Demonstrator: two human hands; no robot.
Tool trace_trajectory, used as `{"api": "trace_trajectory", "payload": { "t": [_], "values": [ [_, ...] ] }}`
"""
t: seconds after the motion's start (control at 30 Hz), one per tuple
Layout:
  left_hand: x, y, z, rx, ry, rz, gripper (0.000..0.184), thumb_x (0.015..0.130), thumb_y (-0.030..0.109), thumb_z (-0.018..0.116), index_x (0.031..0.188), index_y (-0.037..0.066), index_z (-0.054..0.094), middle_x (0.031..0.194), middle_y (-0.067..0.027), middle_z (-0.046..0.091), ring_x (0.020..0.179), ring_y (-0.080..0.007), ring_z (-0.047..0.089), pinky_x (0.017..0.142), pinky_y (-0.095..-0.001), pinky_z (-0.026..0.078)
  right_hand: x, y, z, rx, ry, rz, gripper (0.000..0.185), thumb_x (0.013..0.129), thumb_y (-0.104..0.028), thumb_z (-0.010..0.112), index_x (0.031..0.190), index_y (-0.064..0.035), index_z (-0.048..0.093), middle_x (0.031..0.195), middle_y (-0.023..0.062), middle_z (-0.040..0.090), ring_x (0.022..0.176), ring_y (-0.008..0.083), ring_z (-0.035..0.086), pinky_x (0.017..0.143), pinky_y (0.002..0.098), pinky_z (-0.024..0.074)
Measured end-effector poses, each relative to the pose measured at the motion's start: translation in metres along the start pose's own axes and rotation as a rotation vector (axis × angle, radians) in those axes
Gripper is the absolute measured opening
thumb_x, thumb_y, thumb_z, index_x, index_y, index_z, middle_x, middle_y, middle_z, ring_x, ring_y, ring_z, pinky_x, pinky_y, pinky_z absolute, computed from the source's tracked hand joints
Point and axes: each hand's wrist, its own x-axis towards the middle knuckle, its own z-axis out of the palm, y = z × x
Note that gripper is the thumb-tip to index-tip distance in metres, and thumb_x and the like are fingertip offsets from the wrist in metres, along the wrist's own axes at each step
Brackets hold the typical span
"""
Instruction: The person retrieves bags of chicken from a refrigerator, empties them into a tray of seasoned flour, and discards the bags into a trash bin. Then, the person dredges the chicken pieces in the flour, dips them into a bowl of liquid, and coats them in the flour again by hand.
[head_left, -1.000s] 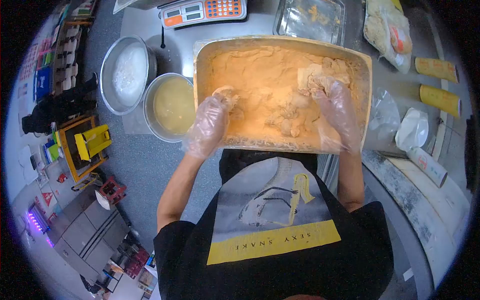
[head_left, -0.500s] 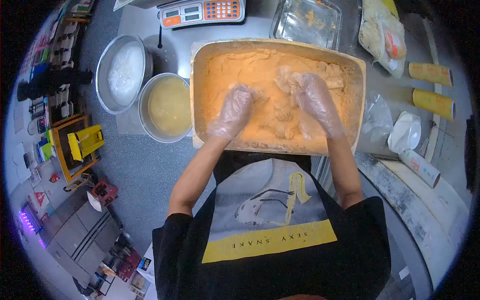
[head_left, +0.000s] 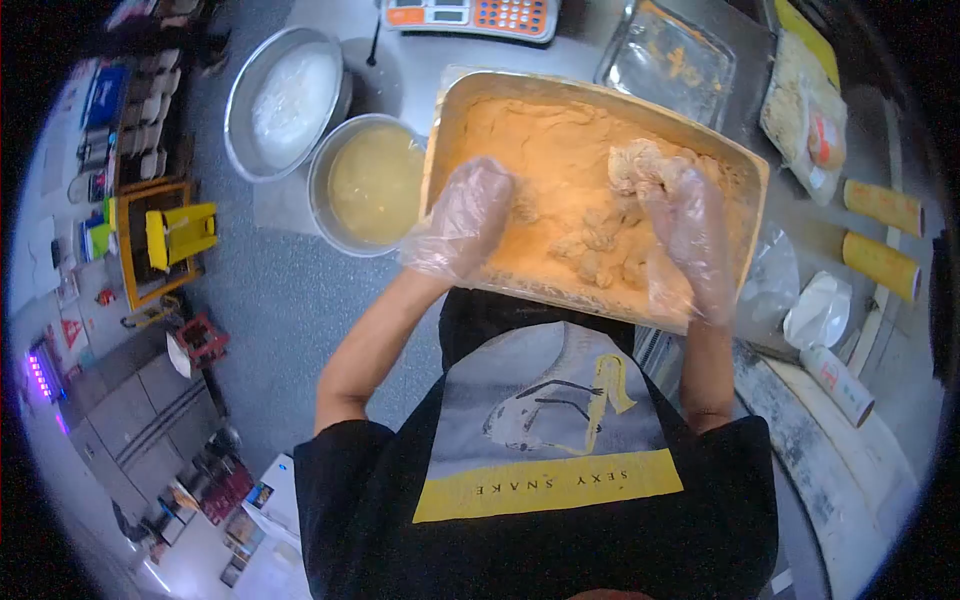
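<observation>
A large rectangular tub (head_left: 758, 215) holds orange breading flour (head_left: 535, 125). My right hand (head_left: 690, 225), in a clear plastic glove, is closed on a flour-coated piece of meat (head_left: 635, 168) over the tub's right half. More coated pieces (head_left: 598, 250) lie in the flour between my hands. My left hand (head_left: 472, 210), gloved too, is at the tub's left side with its fingers curled down towards the flour. Whatever those fingers hold, if anything, is hidden.
Left of the tub stand a bowl of yellowish liquid (head_left: 375, 190) and a metal bowl with white contents (head_left: 292, 105). Behind are a scale (head_left: 470, 15) and a crumb-strewn clear tray (head_left: 665, 65). A bag (head_left: 808, 110) and yellow rolls (head_left: 882, 235) lie right.
The head view has turned, so the tub appears shifted right and tilted. My left hand has moved nearer the tub's left wall. My right hand still holds the coated piece.
</observation>
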Motion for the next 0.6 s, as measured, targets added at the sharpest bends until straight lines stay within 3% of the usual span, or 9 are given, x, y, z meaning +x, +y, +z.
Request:
{"api": "trace_trajectory", "payload": {
  "t": [0.07, 0.1, 0.2, 0.27, 0.37, 0.43, 0.5, 0.6],
  "values": [
    [-0.010, 0.007, -0.033, 0.323, 0.027, 0.141, 0.014, 0.085, 0.007, 0.053, 0.099, 0.003, 0.056, 0.099, -0.0196, 0.059, 0.092, -0.0394, 0.055, 0.084, -0.0486, 0.046, 0.006, -0.020, -0.004, 0.076, 0.016, -0.112, 0.017, 0.085, -0.002, 0.061, 0.100, 0.0006, 0.066, 0.087, 0.0092, 0.067, 0.078, 0.0199, 0.063, 0.071, 0.0329, 0.0487],
    [-0.018, -0.001, -0.045, 0.327, 0.031, 0.125, 0.014, 0.085, 0.007, 0.053, 0.099, 0.003, 0.056, 0.099, -0.0196, 0.059, 0.092, -0.0394, 0.055, 0.084, -0.0486, 0.046, 0.009, -0.030, -0.005, 0.143, 0.049, -0.210, 0.019, 0.085, -0.003, 0.061, 0.103, -0.0001, 0.067, 0.090, 0.0106, 0.069, 0.081, 0.0221, 0.065, 0.073, 0.0329, 0.0497],
    [-0.041, -0.021, -0.092, 0.554, 0.226, 0.400, 0.017, 0.081, 0.003, 0.063, 0.098, 0.004, 0.062, 0.093, -0.0171, 0.064, 0.087, -0.0341, 0.062, 0.079, -0.0400, 0.051, 0.022, -0.080, -0.006, 0.135, -0.004, -0.145, 0.022, 0.084, -0.005, 0.062, 0.105, -0.0015, 0.068, 0.098, 0.0131, 0.070, 0.087, 0.0269, 0.066, 0.079, 0.0339, 0.0508],
    [-0.052, -0.009, -0.137, 0.297, 0.317, 0.232, 0.030, 0.074, -0.001, 0.069, 0.103, 0.006, 0.063, 0.099, -0.0173, 0.066, 0.092, -0.0356, 0.064, 0.081, -0.0403, 0.052, 0.033, -0.117, -0.005, 0.104, -0.016, -0.242, 0.022, 0.083, -0.005, 0.063, 0.105, -0.0018, 0.068, 0.100, 0.0138, 0.069, 0.089, 0.0276, 0.066, 0.080, 0.0350, 0.0507],
    [-0.069, -0.034, -0.173, 0.294, 0.288, 0.210, 0.029, 0.074, 0.001, 0.070, 0.102, 0.007, 0.065, 0.101, -0.0161, 0.067, 0.091, -0.0362, 0.065, 0.079, -0.0406, 0.053, 0.046, -0.153, 0.022, 0.086, -0.052, -0.411, 0.022, 0.083, -0.007, 0.063, 0.104, -0.0018, 0.068, 0.103, 0.0152, 0.069, 0.092, 0.0290, 0.066, 0.083, 0.0369, 0.0504],
    [-0.078, -0.063, -0.172, 0.271, 0.428, 0.245, 0.028, 0.074, -0.001, 0.068, 0.101, 0.007, 0.068, 0.100, -0.0154, 0.067, 0.090, -0.0355, 0.065, 0.080, -0.0401, 0.053, 0.055, -0.177, 0.046, 0.091, -0.080, -0.509, 0.022, 0.082, -0.007, 0.063, 0.103, -0.0015, 0.068, 0.103, 0.0160, 0.068, 0.094, 0.0296, 0.065, 0.084, 0.0378, 0.0503],
    [-0.080, -0.086, -0.176, 0.344, 0.129, 0.176, 0.028, 0.072, 0.002, 0.069, 0.100, 0.004, 0.064, 0.095, -0.0159, 0.065, 0.093, -0.0340, 0.063, 0.086, -0.0430, 0.051, 0.058, -0.198, 0.074, 0.196, -0.182, -0.490, 0.023, 0.081, -0.007, 0.063, 0.102, -0.0020, 0.069, 0.098, 0.0170, 0.067, 0.092, 0.0332, 0.064, 0.084, 0.0385, 0.0502],
    [-0.087, -0.117, -0.166, 0.364, 0.080, 0.112, 0.019, 0.072, 0.002, 0.065, 0.091, 0.002, 0.066, 0.091, -0.0173, 0.065, 0.089, -0.0330, 0.064, 0.084, -0.0413, 0.052, 0.078, -0.195, 0.129, 0.237, -0.251, -0.627, 0.022, 0.077, -0.007, 0.065, 0.098, -0.0021, 0.068, 0.092, 0.0175, 0.065, 0.089, 0.0360, 0.062, 0.080, 0.0399, 0.0510]
  ]
}}
